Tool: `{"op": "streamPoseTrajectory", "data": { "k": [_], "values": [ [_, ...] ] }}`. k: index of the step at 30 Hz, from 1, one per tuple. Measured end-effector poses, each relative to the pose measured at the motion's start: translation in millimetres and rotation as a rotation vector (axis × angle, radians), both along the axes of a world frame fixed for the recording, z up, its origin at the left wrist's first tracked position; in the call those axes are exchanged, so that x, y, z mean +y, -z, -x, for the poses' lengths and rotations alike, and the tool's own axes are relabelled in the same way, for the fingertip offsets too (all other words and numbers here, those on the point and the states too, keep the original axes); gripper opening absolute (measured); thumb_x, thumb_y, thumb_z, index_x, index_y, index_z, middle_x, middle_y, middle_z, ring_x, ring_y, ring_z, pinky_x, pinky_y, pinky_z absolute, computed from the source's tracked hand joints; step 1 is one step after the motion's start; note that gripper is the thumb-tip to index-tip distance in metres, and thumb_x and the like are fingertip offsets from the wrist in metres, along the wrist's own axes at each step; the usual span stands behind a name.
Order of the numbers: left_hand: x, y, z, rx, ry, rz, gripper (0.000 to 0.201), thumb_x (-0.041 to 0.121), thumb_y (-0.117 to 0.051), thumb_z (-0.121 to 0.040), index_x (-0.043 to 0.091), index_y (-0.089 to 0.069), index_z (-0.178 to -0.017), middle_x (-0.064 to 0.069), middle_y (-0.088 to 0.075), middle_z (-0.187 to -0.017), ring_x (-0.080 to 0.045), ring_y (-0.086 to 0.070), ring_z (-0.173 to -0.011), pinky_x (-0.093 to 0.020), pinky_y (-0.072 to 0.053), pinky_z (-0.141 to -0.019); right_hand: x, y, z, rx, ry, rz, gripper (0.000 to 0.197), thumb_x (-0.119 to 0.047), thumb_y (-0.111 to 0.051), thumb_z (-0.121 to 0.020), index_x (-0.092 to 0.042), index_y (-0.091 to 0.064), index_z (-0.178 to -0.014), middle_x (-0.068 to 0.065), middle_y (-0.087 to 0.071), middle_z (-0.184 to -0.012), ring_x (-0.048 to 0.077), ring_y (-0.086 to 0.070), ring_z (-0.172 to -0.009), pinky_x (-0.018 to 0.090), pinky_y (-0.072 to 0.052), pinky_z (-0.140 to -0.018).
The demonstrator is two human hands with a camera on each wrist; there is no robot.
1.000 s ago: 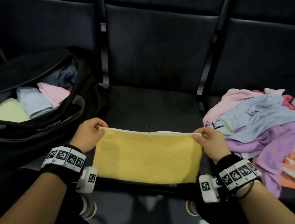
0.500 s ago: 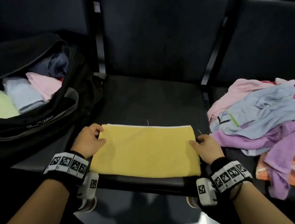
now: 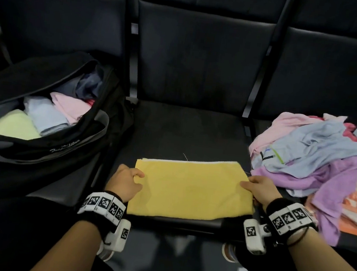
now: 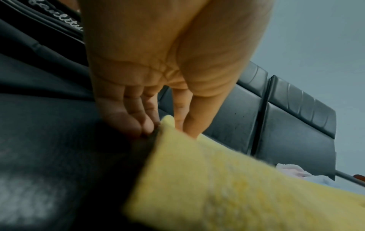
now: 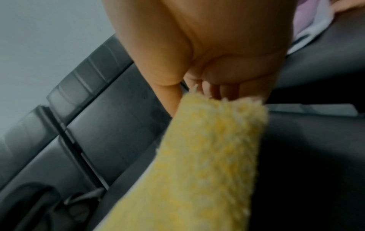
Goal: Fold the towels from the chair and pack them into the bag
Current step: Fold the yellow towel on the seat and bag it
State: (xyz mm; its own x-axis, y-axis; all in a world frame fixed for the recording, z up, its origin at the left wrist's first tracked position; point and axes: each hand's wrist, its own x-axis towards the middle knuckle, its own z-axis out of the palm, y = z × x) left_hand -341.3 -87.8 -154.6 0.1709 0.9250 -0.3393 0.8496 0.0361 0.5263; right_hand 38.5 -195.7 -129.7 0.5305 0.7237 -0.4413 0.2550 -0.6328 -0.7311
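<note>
Left hand (image 3: 125, 182) at 9 o'clock, right hand (image 3: 259, 188) at 3, each pinching half-folded yellow terry towel (image 3: 190, 192), likely ready for next fold

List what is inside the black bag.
In the black bag: folded pale yellow, light blue and pink towels, plus dark grey-blue cloth. Anything beneath them is hidden.

White script lettering on the black bag (image 3: 63, 149) is not clearly readable.
</note>
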Motion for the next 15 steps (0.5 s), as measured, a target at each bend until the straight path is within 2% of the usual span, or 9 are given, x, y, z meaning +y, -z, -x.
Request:
{"op": "streamPoseTrajectory", "data": {
  "k": [2, 4, 6, 8, 10, 12, 15],
  "values": [
    [-0.5, -1.6, 0.0, -0.005, -0.004, -0.041, 0.029, 0.019, -0.070, -0.084, 0.033, -0.070, -0.109, 0.003, -0.046, -0.118, -0.019, -0.055, -0.105, -0.031, -0.049, -0.091, -2.5, -9.7, 5.5, 0.173, 0.058, -0.032, 0.012, -0.006, -0.065, -0.091, 0.000, -0.065, -0.101, 0.010, -0.056, -0.067, 0.017, -0.043, -0.046, 0.023, -0.028, -0.042],
    [0.2, -3.4, -0.4, -0.044, -0.016, -0.101, 0.029, 0.017, -0.068, -0.084, 0.029, -0.070, -0.110, 0.004, -0.047, -0.114, -0.020, -0.055, -0.104, -0.031, -0.048, -0.091, -1.7, -24.4, 16.7, 0.322, 0.049, -0.083, 0.017, -0.001, -0.061, -0.092, -0.001, -0.065, -0.108, 0.004, -0.064, -0.063, 0.010, -0.053, -0.042, 0.019, -0.035, -0.035],
    [1.1, -7.0, -3.4, -0.146, -0.033, -0.128, 0.026, 0.015, -0.067, -0.084, 0.026, -0.070, -0.108, 0.005, -0.050, -0.108, -0.018, -0.057, -0.100, -0.029, -0.048, -0.089, 2.5, -41.0, 33.8, 0.371, -0.003, -0.127, 0.021, 0.000, -0.061, -0.090, -0.003, -0.065, -0.110, 0.004, -0.068, -0.072, 0.008, -0.062, -0.051, 0.019, -0.043, -0.038],
    [1.5, -10.6, -7.5, -0.261, -0.057, -0.118, 0.020, 0.014, -0.065, -0.086, 0.024, -0.073, -0.101, 0.005, -0.059, -0.101, -0.016, -0.060, -0.095, -0.028, -0.048, -0.089, 10.1, -56.4, 56.6, 0.374, -0.069, -0.158, 0.023, 0.001, -0.062, -0.087, -0.006, -0.066, -0.108, 0.006, -0.066, -0.077, 0.009, -0.061, -0.056, 0.020, -0.043, -0.040],
    [0.4, -13.1, -10.3, -0.405, -0.085, -0.039, 0.016, 0.011, -0.064, -0.088, 0.020, -0.075, -0.093, 0.002, -0.069, -0.091, -0.014, -0.064, -0.085, -0.029, -0.051, -0.083, 20.8, -66.7, 84.2, 0.394, -0.136, -0.186, 0.023, 0.003, -0.063, -0.085, -0.007, -0.067, -0.105, 0.006, -0.062, -0.075, 0.009, -0.059, -0.055, 0.020, -0.042, -0.040],
    [-2.8, -16.1, -11.2, -0.573, -0.146, 0.114, 0.015, 0.010, -0.061, -0.092, 0.016, -0.074, -0.089, -0.004, -0.073, -0.086, -0.015, -0.066, -0.073, -0.033, -0.054, -0.068, 33.9, -72.0, 115.0, 0.404, -0.185, -0.195, 0.027, 0.004, -0.063, -0.084, -0.007, -0.066, -0.108, 0.008, -0.058, -0.075, 0.012, -0.056, -0.055, 0.022, -0.042, -0.041],
    [-4.7, -21.8, -8.8, -0.734, -0.256, 0.333, 0.017, 0.019, -0.056, -0.098, 0.009, -0.070, -0.099, -0.012, -0.074, -0.090, -0.019, -0.069, -0.069, -0.035, -0.056, -0.061, 52.0, -69.4, 163.9, 0.399, -0.253, -0.173, 0.032, 0.001, -0.066, -0.085, -0.007, -0.062, -0.115, 0.010, -0.055, -0.077, 0.019, -0.057, -0.059, 0.029, -0.050, -0.047]
  ]
}}
